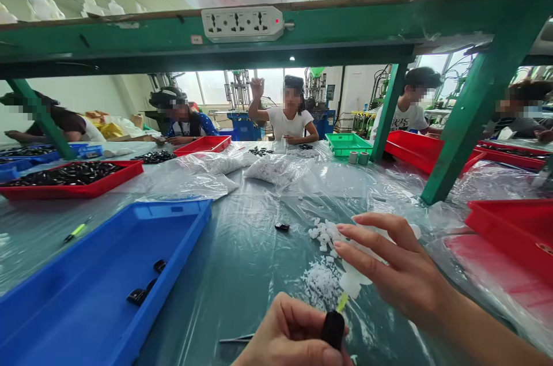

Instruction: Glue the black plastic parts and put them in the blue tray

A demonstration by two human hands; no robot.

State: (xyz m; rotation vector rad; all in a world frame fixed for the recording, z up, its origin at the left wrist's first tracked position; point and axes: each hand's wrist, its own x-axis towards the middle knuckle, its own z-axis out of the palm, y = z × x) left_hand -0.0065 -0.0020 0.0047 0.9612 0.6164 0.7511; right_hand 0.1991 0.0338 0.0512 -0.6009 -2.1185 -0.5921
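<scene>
At the bottom centre, my left hand (294, 331) has its fingers closed round a small black plastic part (332, 328). My right hand (397, 259) is open, fingers spread, with its fingertips at a heap of larger white pieces (322, 233). Below them lies a pile of tiny white pieces (322, 282). A yellow-green bit (343, 301) shows just beyond the black part; whether it touches that part, I cannot tell. A thin metal tool (235, 339) pokes out left of my left hand. Another black part (282, 227) lies alone on the table.
A blue tray (99, 274) at left holds a few black parts. Red trays (514, 227) stand at right, and one full of black parts (73, 173) is at far left. Bags of white pieces (276, 170) lie ahead. A green shelf frame (470, 89) crosses above. Several people sit opposite.
</scene>
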